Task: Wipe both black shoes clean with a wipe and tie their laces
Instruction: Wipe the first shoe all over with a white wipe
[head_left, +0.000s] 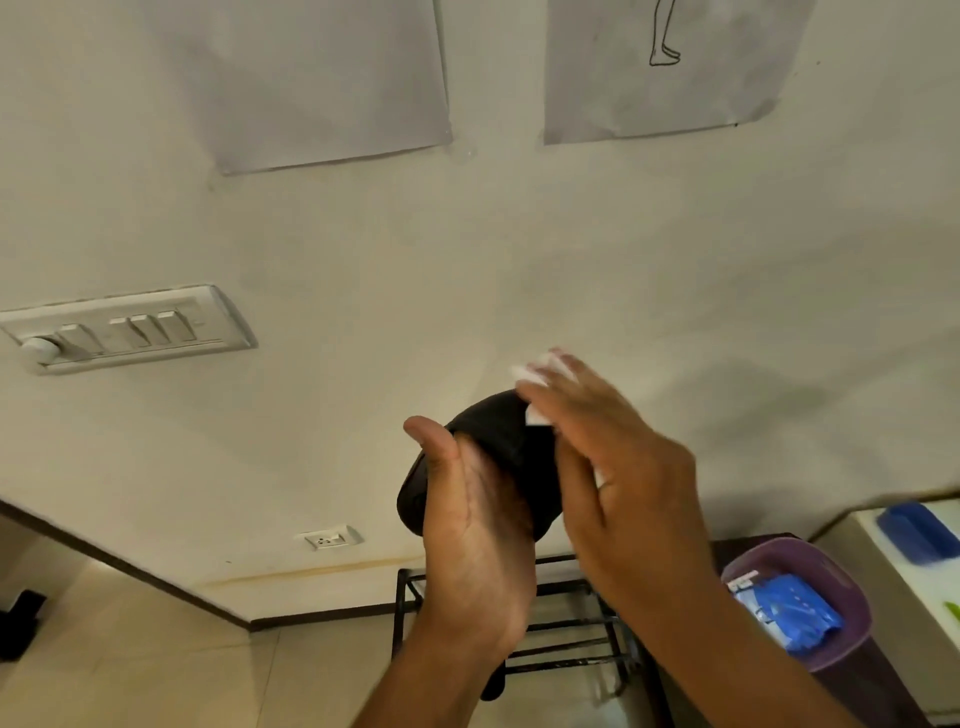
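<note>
A black shoe is held up in front of the wall at mid-frame. My left hand grips it from the near side, thumb up along its left edge, fingers hidden behind it. My right hand presses a white wipe flat against the shoe's upper right side, fingers straight. Only bits of the wipe show past the fingers. The shoe's laces are hidden. Below my left forearm a dark shape peeks out; I cannot tell whether it is the other shoe.
A black metal rack stands on the floor below my hands. To the right a purple bin holds a blue packet. A blue item lies on a white counter. A switch panel and socket sit on the wall.
</note>
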